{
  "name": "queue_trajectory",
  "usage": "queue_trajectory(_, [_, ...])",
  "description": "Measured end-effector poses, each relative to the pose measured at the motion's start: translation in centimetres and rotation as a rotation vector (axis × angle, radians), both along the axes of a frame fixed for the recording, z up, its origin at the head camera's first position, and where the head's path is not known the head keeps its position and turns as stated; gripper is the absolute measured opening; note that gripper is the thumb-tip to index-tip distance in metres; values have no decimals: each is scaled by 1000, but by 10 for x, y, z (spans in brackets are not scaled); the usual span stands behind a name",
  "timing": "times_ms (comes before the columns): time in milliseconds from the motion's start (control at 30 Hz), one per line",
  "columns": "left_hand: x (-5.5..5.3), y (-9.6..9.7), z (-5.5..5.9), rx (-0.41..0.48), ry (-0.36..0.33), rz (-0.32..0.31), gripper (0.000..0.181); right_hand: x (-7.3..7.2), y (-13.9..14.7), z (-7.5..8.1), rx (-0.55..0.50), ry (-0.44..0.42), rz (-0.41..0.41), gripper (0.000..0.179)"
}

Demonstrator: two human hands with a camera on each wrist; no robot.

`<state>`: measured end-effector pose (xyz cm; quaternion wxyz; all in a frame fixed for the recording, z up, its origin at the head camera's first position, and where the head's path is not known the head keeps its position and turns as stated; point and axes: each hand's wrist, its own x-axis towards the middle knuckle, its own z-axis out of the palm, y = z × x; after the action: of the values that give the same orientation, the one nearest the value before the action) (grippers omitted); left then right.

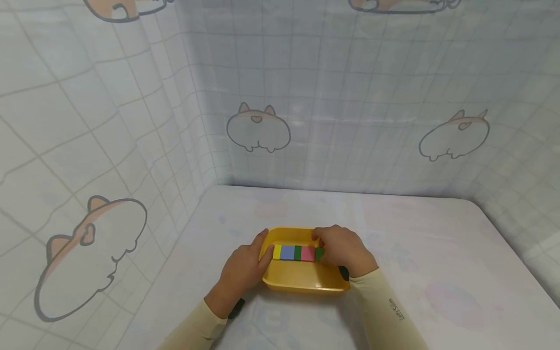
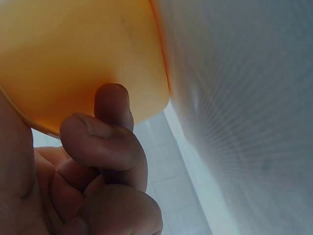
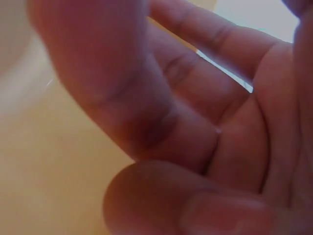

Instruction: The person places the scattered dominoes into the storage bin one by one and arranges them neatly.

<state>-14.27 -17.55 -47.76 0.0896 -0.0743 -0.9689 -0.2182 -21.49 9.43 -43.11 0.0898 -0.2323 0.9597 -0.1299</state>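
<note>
A shallow yellow plastic tray point(image 1: 302, 277) stands on the table. My left hand point(image 1: 242, 267) grips its left rim, with the thumb inside and the other fingers against the outer wall, as the left wrist view also shows. Inside lies a straight row of flat coloured blocks: a yellow block point(image 1: 277, 252), a blue block point(image 1: 287, 253), a green block point(image 1: 298, 253), a pink block point(image 1: 308, 253) and another green block point(image 1: 319, 253). My right hand point(image 1: 345, 248) reaches over the row's right end, fingers loosely curved, partly covering that last green block. No block shows between its thumb and fingers in the right wrist view.
A white, faintly patterned cloth covers the table point(image 1: 415, 253). A curtain point(image 1: 332, 146) with a grid and dog drawings hangs behind and along both sides. Dark bits, perhaps wrist straps, show by both wrists.
</note>
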Motion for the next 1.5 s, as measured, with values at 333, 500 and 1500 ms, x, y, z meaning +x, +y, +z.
queue_trajectory(333, [0,0,2,1,-35,17,60,-1,0,1,-3,-13,-3,47])
queue_trajectory(500, [0,0,1,0,-22,13,60,-1,0,0,-6,-15,-9,48])
queue_trajectory(1500, [0,-1,-2,1,-6,2,60,0,-1,-2,-6,-38,-41,50])
